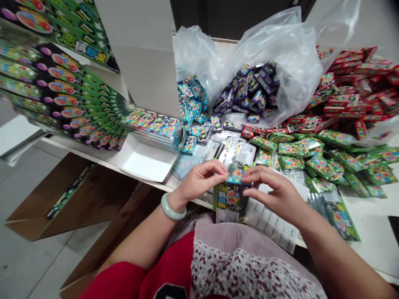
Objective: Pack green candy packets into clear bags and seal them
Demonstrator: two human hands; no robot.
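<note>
left hand [199, 181] and right hand [274, 195] stand close together, both pinching the blue top edge of a tall green-and-black printed paper packet [231, 200]; we see its long axis run away from our body, above the near edge of the white table [370, 224], between both hands.

The single head-worn view looks forward and down from above the person's chest, close over the left hand [199, 180] and right hand [274, 195] at the surface [370, 224] near edge.
</note>
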